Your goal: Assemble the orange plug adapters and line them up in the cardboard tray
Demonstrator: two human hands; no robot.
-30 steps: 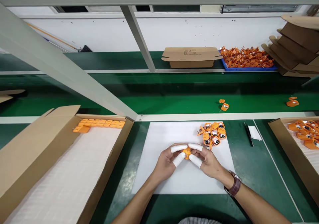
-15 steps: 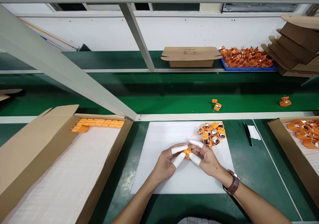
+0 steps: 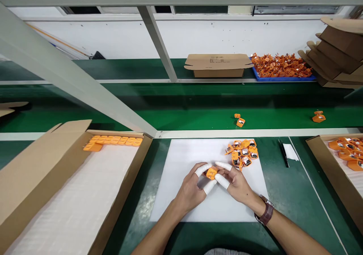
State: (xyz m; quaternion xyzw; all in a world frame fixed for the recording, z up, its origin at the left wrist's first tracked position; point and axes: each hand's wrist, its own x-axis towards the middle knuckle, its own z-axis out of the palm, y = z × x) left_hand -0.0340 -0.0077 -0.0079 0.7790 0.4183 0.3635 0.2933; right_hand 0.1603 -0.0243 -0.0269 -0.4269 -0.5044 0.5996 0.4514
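I have the grip of my right hand (image 3: 236, 185) pinched narrow on an orange piece (image 3: 211, 173) above the white sheet (image 3: 189, 153), my left hand (image 3: 190, 190) parted wider, forefinger against the piece, an orange pile (image 3: 244, 153) at the sheet's far right.

A: What's around our mat (image 3: 218, 206)?
B: Part (image 3: 211, 173) above centre, pile (image 3: 244, 152) on it at 2 o'clock. We've left carton (image 3: 123, 192) at 9, right carton (image 3: 334, 172) at 3, tray (image 3: 286, 79) on shelf (image 3: 127, 70) at 1.
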